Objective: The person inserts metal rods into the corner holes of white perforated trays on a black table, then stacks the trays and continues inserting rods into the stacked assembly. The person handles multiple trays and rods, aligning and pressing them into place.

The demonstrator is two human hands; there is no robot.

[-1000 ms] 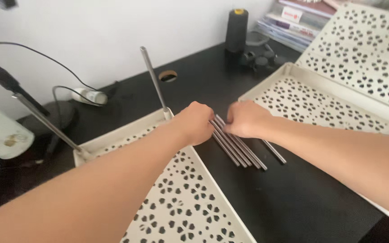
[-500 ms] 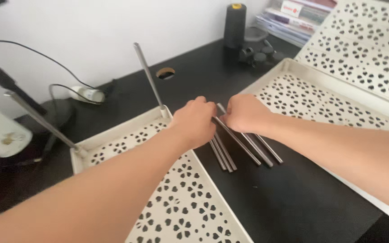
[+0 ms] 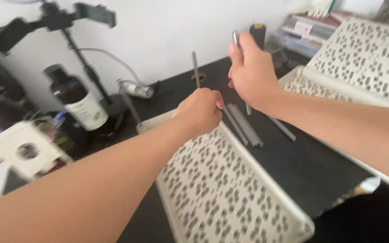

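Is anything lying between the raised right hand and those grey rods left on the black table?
Nothing visible. The right hand, gripping one rod, hangs above the loose rods with bare tabletop below; the left hand, holding another upright rod, sits beside them.

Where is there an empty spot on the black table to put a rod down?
The bare strip of black table between the near perforated tray and the right tray is free toward you. Farther back it is crowded: loose metal rods lie there under the left hand and right hand. The left side is cluttered with a brown bottle.
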